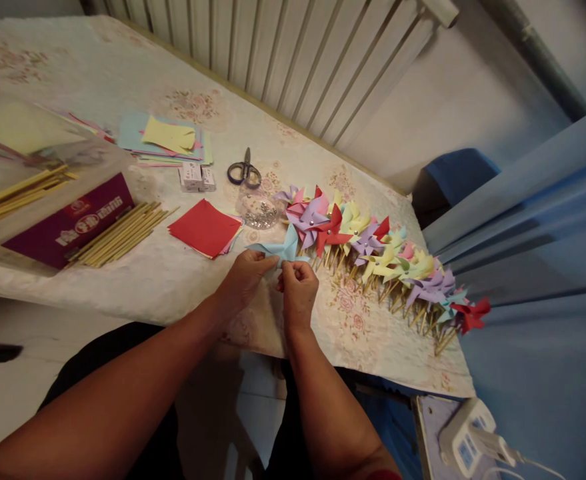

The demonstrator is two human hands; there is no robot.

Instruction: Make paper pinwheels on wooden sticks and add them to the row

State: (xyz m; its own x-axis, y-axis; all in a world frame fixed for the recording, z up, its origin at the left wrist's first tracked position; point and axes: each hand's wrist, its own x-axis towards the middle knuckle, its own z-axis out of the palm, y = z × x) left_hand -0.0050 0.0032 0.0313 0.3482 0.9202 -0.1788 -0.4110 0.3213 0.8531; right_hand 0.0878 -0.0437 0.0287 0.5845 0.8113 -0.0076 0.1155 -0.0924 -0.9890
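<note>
A light blue paper pinwheel point(287, 248) is held over the table's near edge, its blades folded toward the middle. My left hand point(249, 270) pinches it from the left, thumb near the centre. From the right, my right hand point(299, 287) has its fingers closed at the pinwheel's lower centre; whether they also hold a pin or stick is hidden. Just behind lies a clear dish of small metal pins point(261, 212). A row of finished pinwheels point(333, 230) in several colours starts right beside my right hand. Left of my hands is a stack of red paper squares point(205, 228).
Scissors point(245, 171), small white boxes point(197, 177) and a coloured paper pile point(165, 141) lie farther back. Wooden sticks point(120, 237) rest by a purple-labelled plastic container point(73, 217) at left. A radiator point(283, 60) borders the table; a power strip point(473, 437) sits lower right.
</note>
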